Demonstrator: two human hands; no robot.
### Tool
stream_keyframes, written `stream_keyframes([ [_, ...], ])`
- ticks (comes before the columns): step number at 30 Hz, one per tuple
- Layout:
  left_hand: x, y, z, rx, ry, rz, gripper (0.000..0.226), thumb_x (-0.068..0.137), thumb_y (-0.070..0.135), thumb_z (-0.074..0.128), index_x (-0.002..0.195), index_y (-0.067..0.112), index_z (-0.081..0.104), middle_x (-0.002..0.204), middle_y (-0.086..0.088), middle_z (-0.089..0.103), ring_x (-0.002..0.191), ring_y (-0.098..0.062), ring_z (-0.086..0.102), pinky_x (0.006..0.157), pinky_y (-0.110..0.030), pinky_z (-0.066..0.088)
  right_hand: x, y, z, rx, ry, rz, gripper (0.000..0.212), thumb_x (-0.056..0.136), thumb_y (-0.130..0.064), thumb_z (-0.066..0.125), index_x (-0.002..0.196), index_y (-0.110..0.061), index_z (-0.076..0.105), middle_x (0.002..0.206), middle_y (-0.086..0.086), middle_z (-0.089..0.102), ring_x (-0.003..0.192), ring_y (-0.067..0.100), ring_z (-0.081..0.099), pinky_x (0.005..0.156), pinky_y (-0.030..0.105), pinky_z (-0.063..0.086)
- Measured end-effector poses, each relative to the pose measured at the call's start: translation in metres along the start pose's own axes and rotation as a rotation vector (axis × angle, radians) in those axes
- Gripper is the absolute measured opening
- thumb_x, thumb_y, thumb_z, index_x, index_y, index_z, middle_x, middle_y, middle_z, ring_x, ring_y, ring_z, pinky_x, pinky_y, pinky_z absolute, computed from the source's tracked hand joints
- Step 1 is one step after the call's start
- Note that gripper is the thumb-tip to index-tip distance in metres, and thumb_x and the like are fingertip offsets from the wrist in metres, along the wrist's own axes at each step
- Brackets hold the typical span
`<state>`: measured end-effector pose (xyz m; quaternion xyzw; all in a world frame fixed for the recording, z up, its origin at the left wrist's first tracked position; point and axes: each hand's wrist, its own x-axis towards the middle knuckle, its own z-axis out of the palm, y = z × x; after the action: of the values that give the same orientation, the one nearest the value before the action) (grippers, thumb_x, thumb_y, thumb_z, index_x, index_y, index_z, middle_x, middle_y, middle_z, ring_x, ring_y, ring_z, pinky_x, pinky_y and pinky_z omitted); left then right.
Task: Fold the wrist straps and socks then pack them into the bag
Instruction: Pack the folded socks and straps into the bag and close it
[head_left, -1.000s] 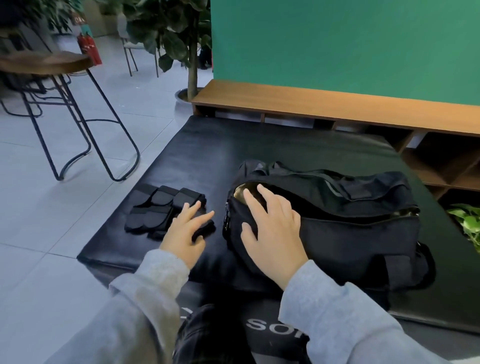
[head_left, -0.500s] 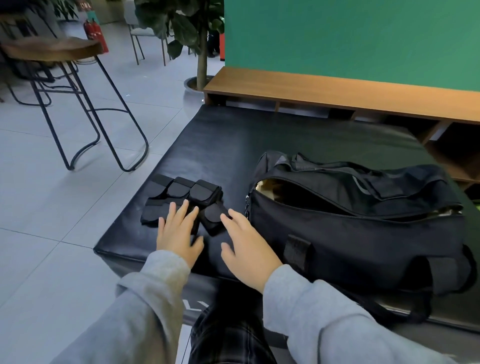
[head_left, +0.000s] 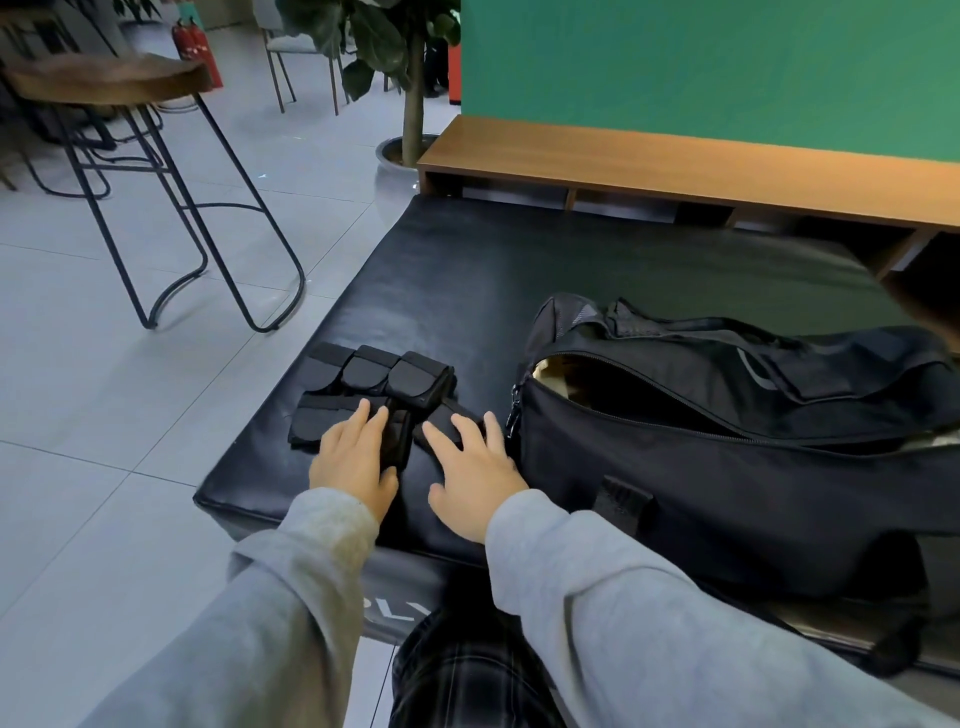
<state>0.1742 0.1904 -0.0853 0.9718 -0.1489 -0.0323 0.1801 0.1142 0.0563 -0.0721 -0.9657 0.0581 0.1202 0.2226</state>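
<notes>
A cluster of black folded wrist straps (head_left: 371, 387) is lying on the near left part of a black padded mat (head_left: 519, 270), just beside the black bag (head_left: 727, 457). The bag is sitting on the mat with its top zip gaping. The left hand (head_left: 353, 462) is resting flat on the straps, grip released, fingers straight. The right hand (head_left: 475, 475) is lying spread on the nearest strap, grip likewise released, close against the bag's end. Grey sleeves (head_left: 597, 597) are covering both arms. A wooden bench (head_left: 675, 166) is running behind the mat, and a stool (head_left: 109, 85) is standing on the tiled floor to the left.

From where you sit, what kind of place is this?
Probably a gym lounge or studio corner: a padded black mat, a sports bag, a bar stool on tiled floor, and a potted tree beside a green wall.
</notes>
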Motion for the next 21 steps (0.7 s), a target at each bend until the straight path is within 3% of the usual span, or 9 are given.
stream_keyframes([
  [7, 0.008, -0.005, 0.001, 0.078, 0.055, 0.008, 0.059, 0.087, 0.030, 0.060, 0.140, 0.027, 0.036, 0.148, 0.012, 0.032, 0.140, -0.020, 0.014, 0.108, -0.036, 0.024, 0.007, 0.001, -0.001, -0.045, 0.023, -0.019, 0.054, 0.094, -0.025, 0.046, 0.143, -0.014, 0.028, 0.148, 0.004, 0.017, 0.144, 0.031, -0.013, 0.112, 0.044, 0.020],
  [13, 0.001, -0.003, 0.005, -0.037, 0.072, 0.055, 0.052, 0.083, 0.030, 0.066, 0.132, 0.019, 0.048, 0.140, 0.007, 0.043, 0.137, -0.021, 0.021, 0.108, -0.033, 0.026, 0.002, 0.005, 0.000, -0.059, 0.093, -0.066, 0.045, 0.093, -0.025, 0.048, 0.136, -0.012, 0.040, 0.132, 0.003, 0.028, 0.136, 0.026, 0.013, 0.107, 0.039, 0.031],
  [18, -0.005, 0.002, 0.007, -0.112, 0.083, 0.042, 0.044, 0.083, 0.034, 0.066, 0.123, 0.019, 0.053, 0.132, 0.006, 0.047, 0.129, -0.021, 0.030, 0.099, -0.033, 0.032, -0.008, 0.009, 0.003, -0.058, 0.131, -0.091, 0.039, 0.096, -0.024, 0.047, 0.133, -0.012, 0.045, 0.139, 0.006, 0.024, 0.134, 0.024, 0.017, 0.107, 0.037, 0.033],
  [21, -0.006, 0.005, 0.006, -0.149, 0.073, 0.024, 0.041, 0.084, 0.032, 0.065, 0.122, 0.020, 0.052, 0.128, 0.007, 0.048, 0.125, -0.020, 0.032, 0.097, -0.033, 0.035, -0.015, 0.011, 0.004, -0.075, 0.135, -0.084, 0.033, 0.099, -0.025, 0.045, 0.129, -0.013, 0.047, 0.150, 0.010, 0.011, 0.138, 0.029, 0.014, 0.110, 0.037, 0.027],
])
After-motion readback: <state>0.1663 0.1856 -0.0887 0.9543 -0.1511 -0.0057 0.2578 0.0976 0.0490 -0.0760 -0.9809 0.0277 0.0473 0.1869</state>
